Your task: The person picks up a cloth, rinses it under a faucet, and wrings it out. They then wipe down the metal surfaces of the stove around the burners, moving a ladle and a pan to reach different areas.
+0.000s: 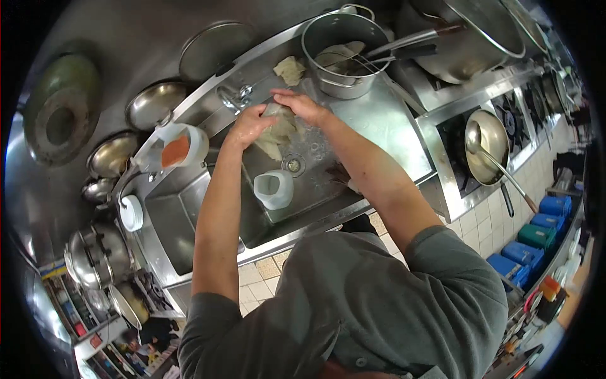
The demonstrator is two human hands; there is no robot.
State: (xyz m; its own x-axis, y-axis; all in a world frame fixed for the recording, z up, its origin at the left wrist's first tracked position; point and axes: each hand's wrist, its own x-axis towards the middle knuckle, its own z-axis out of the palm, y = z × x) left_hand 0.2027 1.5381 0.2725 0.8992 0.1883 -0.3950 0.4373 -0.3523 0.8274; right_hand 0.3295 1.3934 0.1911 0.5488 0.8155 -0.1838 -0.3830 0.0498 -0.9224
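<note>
A wet, pale cloth (276,134) hangs in loose folds over the sink basin (252,221), between my two hands. My left hand (250,126) closes on its left side, just below the tap (235,99). Gripping the upper right side is my right hand (302,106); its fingertips come close to the left hand's. The cloth hides part of both hands' fingers. Below it are the drain (293,165) and a cut white plastic container (274,189) inside the basin. A second crumpled cloth (289,71) lies on the ledge behind.
Right of the sink stands a large pot (346,82) with long-handled utensils inside. A wok (489,142) with a ladle rests on the stove further right. On the left are a container with orange contents (180,148) and a second basin (177,221). Metal lids (154,104) lean along the wall.
</note>
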